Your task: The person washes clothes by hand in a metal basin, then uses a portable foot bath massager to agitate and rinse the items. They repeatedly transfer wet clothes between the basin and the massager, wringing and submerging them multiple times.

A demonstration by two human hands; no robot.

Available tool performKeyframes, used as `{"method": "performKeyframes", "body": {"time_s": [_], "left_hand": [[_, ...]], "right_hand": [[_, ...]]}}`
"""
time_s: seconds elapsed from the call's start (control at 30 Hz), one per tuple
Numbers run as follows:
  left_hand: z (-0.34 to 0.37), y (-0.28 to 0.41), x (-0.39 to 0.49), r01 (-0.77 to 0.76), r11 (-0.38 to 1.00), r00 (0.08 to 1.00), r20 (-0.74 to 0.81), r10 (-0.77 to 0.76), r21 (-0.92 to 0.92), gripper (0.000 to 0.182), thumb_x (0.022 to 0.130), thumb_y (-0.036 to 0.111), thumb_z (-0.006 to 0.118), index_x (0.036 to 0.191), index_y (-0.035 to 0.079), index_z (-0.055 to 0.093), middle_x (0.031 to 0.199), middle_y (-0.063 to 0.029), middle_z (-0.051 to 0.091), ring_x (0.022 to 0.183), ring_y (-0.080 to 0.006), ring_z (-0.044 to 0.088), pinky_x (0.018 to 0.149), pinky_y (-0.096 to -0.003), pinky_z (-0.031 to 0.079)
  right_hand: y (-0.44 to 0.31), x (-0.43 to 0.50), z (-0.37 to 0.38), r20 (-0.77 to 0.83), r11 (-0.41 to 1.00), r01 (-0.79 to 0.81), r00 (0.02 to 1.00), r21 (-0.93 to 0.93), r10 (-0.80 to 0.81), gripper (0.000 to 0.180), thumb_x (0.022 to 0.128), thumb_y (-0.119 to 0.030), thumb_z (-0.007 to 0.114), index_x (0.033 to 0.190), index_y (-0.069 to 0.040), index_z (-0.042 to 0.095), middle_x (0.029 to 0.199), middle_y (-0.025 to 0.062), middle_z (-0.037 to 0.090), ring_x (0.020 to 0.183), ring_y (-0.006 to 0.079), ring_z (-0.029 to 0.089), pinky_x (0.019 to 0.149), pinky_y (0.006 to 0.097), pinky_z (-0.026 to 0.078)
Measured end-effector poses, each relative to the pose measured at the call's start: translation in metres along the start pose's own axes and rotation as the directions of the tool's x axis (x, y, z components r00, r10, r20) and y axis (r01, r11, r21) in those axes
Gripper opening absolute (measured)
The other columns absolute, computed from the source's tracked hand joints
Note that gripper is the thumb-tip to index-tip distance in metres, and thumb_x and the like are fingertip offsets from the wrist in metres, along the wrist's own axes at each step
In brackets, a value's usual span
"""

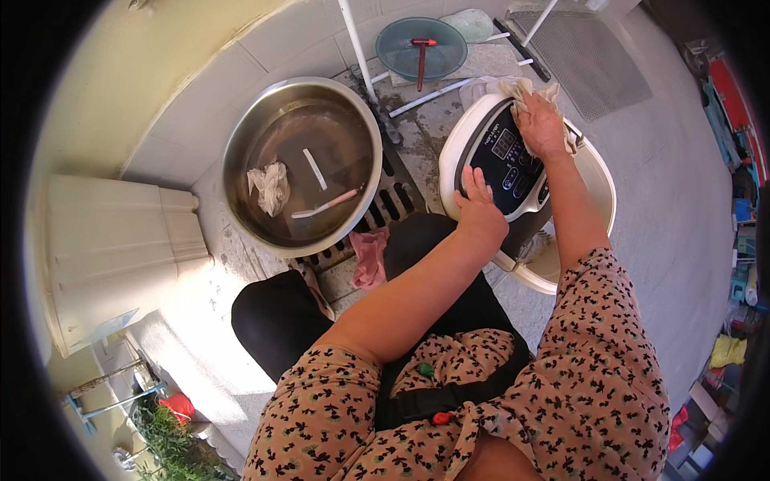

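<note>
A white plastic tub appliance, likely a foot bath [448,159], stands before me at the right. Its black control panel [499,150] has a small display and buttons, and its hollow basin opens to the right. My right hand [539,123] presses a wrinkled beige cloth [553,96] onto the panel's far end. Flat on the near end of the panel rests my left hand [478,201], fingers extended and holding nothing. Left of the appliance, a round steel basin [233,213] contains murky water, a pale crumpled cloth [269,187], a pink-and-white brush [328,204] and a white strip [314,169].
A slotted drain grate [400,195] runs beside the steel basin, with a pink cloth [368,257] at its near end. Farther off are a green plastic basin [394,57], a red-headed hammer-like tool [422,63] and white pipes [430,97]. A grey mat [586,63] lies beyond.
</note>
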State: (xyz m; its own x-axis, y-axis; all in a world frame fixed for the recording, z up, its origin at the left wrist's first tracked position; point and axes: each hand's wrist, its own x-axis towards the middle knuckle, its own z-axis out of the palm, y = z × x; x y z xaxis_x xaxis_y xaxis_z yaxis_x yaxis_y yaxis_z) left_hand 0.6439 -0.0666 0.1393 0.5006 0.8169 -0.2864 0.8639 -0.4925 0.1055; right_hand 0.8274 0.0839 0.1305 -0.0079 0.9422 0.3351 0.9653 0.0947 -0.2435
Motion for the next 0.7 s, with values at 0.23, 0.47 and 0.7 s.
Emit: {"method": "performKeyframes", "body": {"time_s": [0.23, 0.47, 0.7], "left_hand": [[-0.018, 0.029, 0.007, 0.028, 0.996, 0.996, 0.084, -0.035, 0.083, 0.060, 0.095, 0.024, 0.045, 0.143, -0.011, 0.036, 0.152, -0.0387, 0.015, 0.139, -0.0620, 0.008, 0.096, -0.0705, 0.035], [-0.018, 0.061, 0.023, 0.097, 0.992, 0.988, 0.109, -0.106, 0.083, 0.052, 0.088, 0.027, 0.057, 0.136, 0.007, 0.056, 0.155, -0.0300, 0.019, 0.136, -0.0624, 0.014, 0.084, -0.0822, 0.036], [-0.036, 0.050, 0.004, -0.048, 0.972, 0.995, 0.095, 0.027, 0.230, 0.056, 0.081, 0.023, 0.064, 0.136, 0.013, 0.057, 0.154, -0.0241, 0.027, 0.134, -0.0603, 0.023, 0.076, -0.0716, 0.052]], "right_hand": [[0.001, 0.072, -0.021, 0.257, 0.944, -0.310, 0.909, -0.109, 0.328, 0.040, 0.076, -0.034, 0.061, 0.108, -0.012, 0.071, 0.098, 0.0197, 0.070, 0.096, 0.0375, 0.065, 0.088, 0.0422, 0.050], [-0.133, 0.000, -0.027, 0.602, 0.898, 0.416, 0.684, 0.144, -0.413, 0.025, 0.071, -0.022, 0.058, 0.086, -0.007, 0.072, 0.095, 0.0189, 0.067, 0.093, 0.0382, 0.062, 0.084, 0.0459, 0.050], [-0.199, 0.005, -0.032, 0.939, 0.858, 0.507, 0.248, 0.084, -0.238, 0.020, 0.068, -0.022, 0.059, 0.077, -0.007, 0.069, 0.079, 0.0209, 0.066, 0.081, 0.0397, 0.064, 0.076, 0.0481, 0.049]]}}
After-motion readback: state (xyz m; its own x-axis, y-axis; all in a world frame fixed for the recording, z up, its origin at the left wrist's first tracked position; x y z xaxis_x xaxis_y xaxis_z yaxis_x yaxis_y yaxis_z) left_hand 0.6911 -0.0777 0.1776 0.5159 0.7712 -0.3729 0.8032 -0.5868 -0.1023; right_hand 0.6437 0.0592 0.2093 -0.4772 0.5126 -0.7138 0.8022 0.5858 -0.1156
